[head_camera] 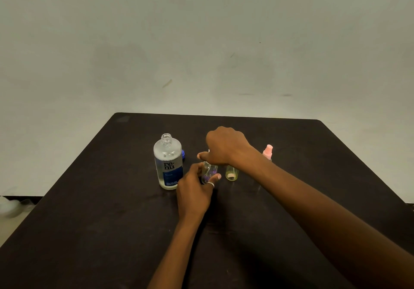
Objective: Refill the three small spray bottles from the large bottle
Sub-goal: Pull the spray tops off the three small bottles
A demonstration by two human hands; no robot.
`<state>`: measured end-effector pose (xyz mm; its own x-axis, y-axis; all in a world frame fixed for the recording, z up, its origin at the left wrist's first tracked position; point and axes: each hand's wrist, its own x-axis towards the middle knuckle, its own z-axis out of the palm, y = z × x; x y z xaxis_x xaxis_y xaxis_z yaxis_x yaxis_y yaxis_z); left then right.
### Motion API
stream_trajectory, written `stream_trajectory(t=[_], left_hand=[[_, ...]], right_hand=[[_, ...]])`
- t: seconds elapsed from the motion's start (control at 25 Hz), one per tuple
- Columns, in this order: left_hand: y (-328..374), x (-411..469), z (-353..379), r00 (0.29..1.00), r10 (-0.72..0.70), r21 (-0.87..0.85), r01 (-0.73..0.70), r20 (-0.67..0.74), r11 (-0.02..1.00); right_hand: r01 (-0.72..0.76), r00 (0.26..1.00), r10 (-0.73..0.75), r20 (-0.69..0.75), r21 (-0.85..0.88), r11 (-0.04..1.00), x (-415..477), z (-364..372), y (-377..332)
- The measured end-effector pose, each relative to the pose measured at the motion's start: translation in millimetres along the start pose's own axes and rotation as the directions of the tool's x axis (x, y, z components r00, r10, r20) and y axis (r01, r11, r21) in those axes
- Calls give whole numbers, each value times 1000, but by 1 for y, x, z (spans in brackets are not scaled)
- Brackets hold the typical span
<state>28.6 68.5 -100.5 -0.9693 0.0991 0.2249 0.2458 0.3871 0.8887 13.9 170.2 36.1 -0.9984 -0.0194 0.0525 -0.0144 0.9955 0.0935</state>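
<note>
The purple-flecked spray bottle [209,172] stands upright near the middle of the dark table [112,221], caught between 2 hands. The left hand [195,190], a ring [211,184] on 1 finger, wraps its body from the near side, fingers curled round the clear plastic. The right hand [224,146] comes down over its top with fingers curled and the thumb out to the left by the neck; the spray head itself is hidden under that hand. Just left, the large bottle [168,163] stands uncapped and close to the left knuckles, with a blue cap [183,154] peeking out behind it. Just right stands a yellow spray bottle [232,173], its top covered by the right wrist, and farther right a pink-topped spray bottle [268,151] behind the forearm. All 4 bottles sit well in from every edge; the tabletop runs wide on both sides, its far edge lying against the pale wall [201,42].
</note>
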Motion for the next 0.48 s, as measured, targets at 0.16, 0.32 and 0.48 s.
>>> stream_trajectory(t=[0.16, 0.32, 0.48], left_hand=[[-1, 0, 0, 1000, -2, 2, 2, 6, 1000], [-1, 0, -1, 1000, -7, -4, 7, 6, 1000], [-2, 0, -2, 1000, -1, -19, 1, 8, 1000]], right_hand=[[1, 1000, -1, 9, 19, 1000, -3, 1, 2], [38, 999, -39, 27, 46, 998, -2, 2, 2], [85, 995, -87, 42, 40, 996, -1, 1, 1]])
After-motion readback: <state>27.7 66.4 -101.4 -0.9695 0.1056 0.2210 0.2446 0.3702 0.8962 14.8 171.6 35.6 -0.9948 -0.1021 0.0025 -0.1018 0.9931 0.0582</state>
